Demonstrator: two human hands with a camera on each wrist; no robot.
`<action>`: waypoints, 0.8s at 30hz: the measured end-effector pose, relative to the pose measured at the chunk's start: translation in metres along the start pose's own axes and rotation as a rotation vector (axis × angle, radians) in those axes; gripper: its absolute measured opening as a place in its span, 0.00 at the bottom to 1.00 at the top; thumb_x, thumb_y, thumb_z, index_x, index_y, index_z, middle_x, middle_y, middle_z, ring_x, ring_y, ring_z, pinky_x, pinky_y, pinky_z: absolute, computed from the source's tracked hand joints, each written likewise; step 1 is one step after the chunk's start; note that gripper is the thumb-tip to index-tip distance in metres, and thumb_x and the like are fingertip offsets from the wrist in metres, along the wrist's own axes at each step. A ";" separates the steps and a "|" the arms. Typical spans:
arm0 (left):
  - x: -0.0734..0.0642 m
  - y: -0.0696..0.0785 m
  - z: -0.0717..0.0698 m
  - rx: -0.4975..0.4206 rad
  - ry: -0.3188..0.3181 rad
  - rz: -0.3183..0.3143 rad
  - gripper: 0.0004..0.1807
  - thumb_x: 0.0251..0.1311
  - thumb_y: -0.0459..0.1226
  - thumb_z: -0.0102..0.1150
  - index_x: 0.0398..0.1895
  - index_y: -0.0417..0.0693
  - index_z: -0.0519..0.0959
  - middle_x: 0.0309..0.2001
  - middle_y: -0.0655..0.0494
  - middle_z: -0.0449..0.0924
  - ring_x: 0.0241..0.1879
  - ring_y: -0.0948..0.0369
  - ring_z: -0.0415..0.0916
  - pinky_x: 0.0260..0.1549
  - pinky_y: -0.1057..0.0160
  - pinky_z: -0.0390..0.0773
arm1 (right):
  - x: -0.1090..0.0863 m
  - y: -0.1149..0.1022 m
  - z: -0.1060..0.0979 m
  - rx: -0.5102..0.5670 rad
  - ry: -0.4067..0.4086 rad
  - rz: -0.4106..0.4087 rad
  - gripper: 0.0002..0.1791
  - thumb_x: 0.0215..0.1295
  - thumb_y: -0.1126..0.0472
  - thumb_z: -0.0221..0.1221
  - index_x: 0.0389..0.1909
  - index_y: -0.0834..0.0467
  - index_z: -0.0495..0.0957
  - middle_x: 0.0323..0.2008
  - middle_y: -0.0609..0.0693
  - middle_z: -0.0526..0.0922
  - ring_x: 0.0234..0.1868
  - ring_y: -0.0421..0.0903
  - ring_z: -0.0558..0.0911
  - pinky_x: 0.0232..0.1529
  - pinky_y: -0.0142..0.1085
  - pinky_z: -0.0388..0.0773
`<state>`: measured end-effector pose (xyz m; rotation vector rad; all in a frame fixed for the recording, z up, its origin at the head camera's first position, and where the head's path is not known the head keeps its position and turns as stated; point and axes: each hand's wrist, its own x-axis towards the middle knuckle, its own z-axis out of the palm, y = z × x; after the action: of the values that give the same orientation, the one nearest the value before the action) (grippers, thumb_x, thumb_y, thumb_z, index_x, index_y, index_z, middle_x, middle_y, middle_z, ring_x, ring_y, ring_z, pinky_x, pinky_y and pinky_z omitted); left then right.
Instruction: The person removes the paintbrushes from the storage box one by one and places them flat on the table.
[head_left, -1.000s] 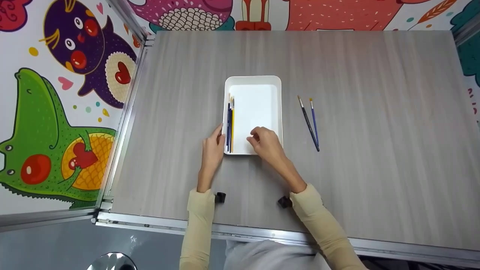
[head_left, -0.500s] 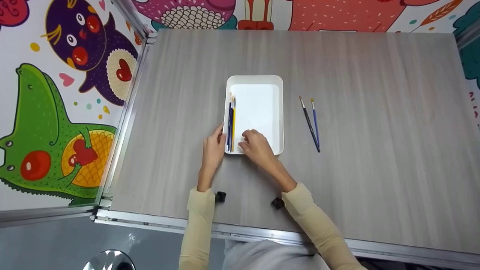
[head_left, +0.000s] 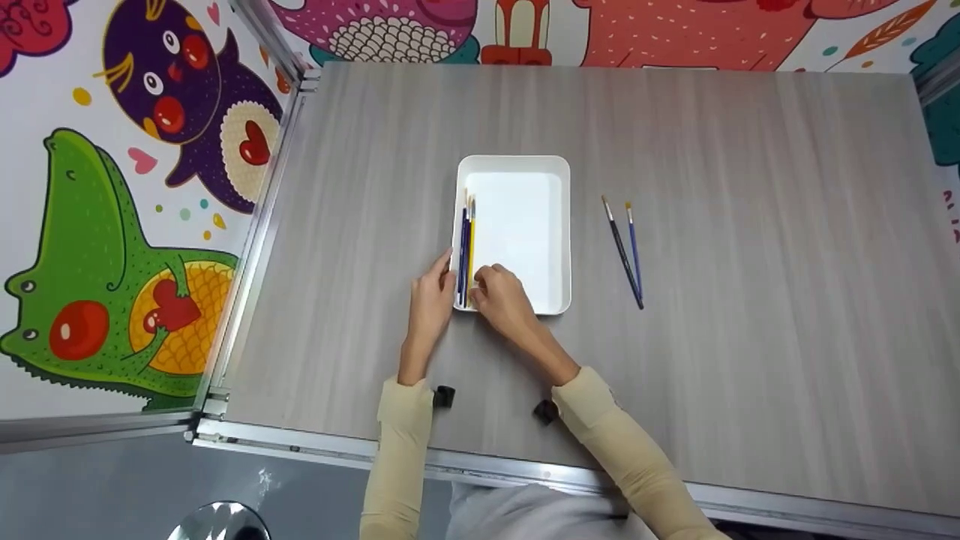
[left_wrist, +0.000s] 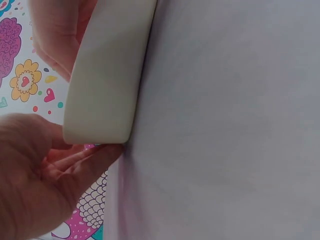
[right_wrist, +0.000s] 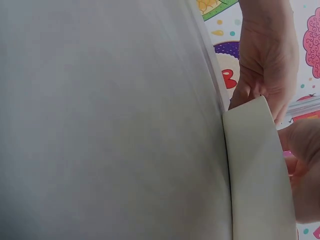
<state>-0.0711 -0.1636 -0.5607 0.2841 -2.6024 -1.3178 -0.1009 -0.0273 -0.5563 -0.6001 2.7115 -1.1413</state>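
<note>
A white rectangular tray (head_left: pixel 525 240) sits on the table in the head view. Several slim paintbrushes lie lengthwise along its left wall: dark blue paintbrushes (head_left: pixel 463 240) and, at their right, a yellow paintbrush (head_left: pixel 472 240). My left hand (head_left: pixel 431 304) rests at the tray's outer left side near its front corner; in the left wrist view, its extended fingers (left_wrist: pixel 95 165) lie beside the corner, thumb at the rim. My right hand (head_left: pixel 504 300) is over the tray's front part, fingers bent, fingertips right at the yellow paintbrush's lower handle. The right wrist view hides those fingertips behind the tray wall.
Right of the tray, a black paintbrush (head_left: pixel 624 255) and a blue paintbrush (head_left: pixel 635 251) lie with handle ends close together. The grey wood-grain table (head_left: pixel 750 300) has a metal rail (head_left: pixel 525 469) along its front edge. Patterned panels (head_left: pixel 172 300) stand at left and back.
My right hand has moved left across the tray's front, from its right-middle part to the yellow paintbrush. The left hand stays at the tray's left side.
</note>
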 end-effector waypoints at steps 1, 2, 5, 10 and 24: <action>0.000 0.000 0.000 -0.002 0.002 0.004 0.21 0.64 0.29 0.53 0.61 0.40 0.74 0.29 0.45 0.81 0.25 0.58 0.70 0.29 0.57 0.73 | 0.000 0.000 0.001 -0.001 0.004 0.005 0.08 0.56 0.70 0.62 0.37 0.68 0.81 0.30 0.55 0.79 0.30 0.47 0.76 0.32 0.38 0.75; 0.000 0.000 0.000 -0.004 0.002 0.003 0.21 0.64 0.29 0.53 0.61 0.40 0.74 0.30 0.45 0.81 0.25 0.58 0.70 0.29 0.57 0.73 | 0.001 0.000 0.002 -0.003 0.008 0.012 0.08 0.56 0.69 0.62 0.36 0.68 0.81 0.30 0.55 0.79 0.30 0.47 0.76 0.32 0.39 0.75; -0.001 0.000 0.000 -0.006 0.004 0.003 0.21 0.64 0.30 0.54 0.61 0.40 0.74 0.30 0.44 0.81 0.25 0.57 0.70 0.29 0.57 0.73 | 0.002 -0.001 0.003 -0.007 0.019 0.027 0.07 0.56 0.69 0.62 0.35 0.67 0.81 0.30 0.55 0.79 0.30 0.48 0.76 0.32 0.39 0.74; -0.001 0.000 0.000 0.005 0.010 0.010 0.21 0.64 0.29 0.55 0.60 0.40 0.75 0.31 0.45 0.81 0.26 0.57 0.70 0.29 0.56 0.74 | 0.003 -0.002 0.005 -0.017 0.016 0.055 0.06 0.56 0.69 0.62 0.34 0.67 0.81 0.29 0.54 0.78 0.29 0.47 0.75 0.31 0.39 0.74; 0.000 0.001 0.000 0.009 0.005 -0.007 0.21 0.64 0.29 0.54 0.61 0.41 0.74 0.36 0.44 0.83 0.29 0.55 0.74 0.33 0.54 0.75 | 0.007 -0.002 0.007 -0.039 0.015 0.065 0.03 0.57 0.68 0.60 0.30 0.65 0.80 0.27 0.53 0.77 0.28 0.47 0.74 0.29 0.38 0.73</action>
<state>-0.0716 -0.1628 -0.5600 0.2976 -2.6067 -1.3057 -0.1051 -0.0361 -0.5591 -0.5071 2.7498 -1.0844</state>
